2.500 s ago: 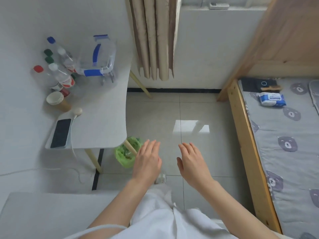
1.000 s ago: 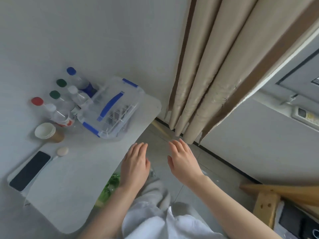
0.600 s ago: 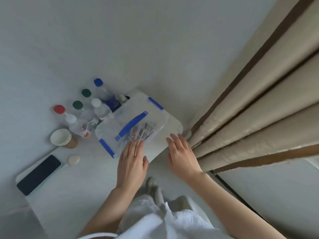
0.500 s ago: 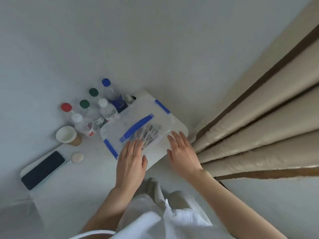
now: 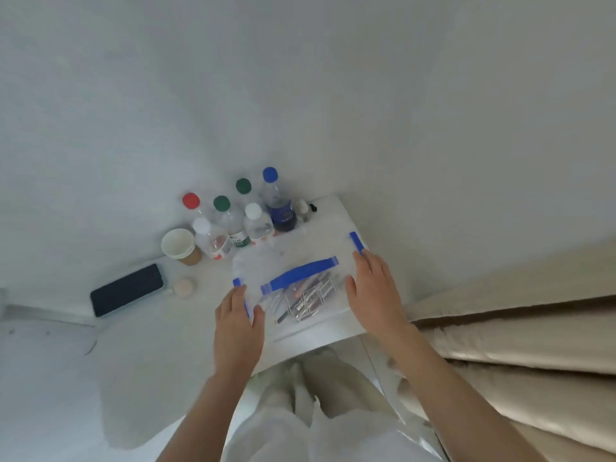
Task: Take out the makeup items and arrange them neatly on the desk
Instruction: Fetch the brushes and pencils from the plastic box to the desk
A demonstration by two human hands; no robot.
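Observation:
A clear plastic storage box [image 5: 320, 248] with a blue handle and blue side latches stands on the white desk [image 5: 160, 348], its lid on. Several makeup items [image 5: 305, 300] show through the lid as slim metallic and dark sticks. My left hand [image 5: 238, 323] lies at the box's left end, fingers straight, over the left blue latch. My right hand [image 5: 373, 291] lies against the right end, fingertips by the right blue latch. Neither hand is curled round anything.
Several water bottles [image 5: 246, 218] with red, green, white and blue caps stand behind the box by the wall. A stack of paper cups [image 5: 180, 246], a dark phone [image 5: 128, 293] and a small round puff [image 5: 184, 287] lie left of it. Beige curtains [image 5: 520, 348] hang on the right.
The view swung from the floor and bed to the desk. Both hands reached forward and now sit at the two ends of the box.

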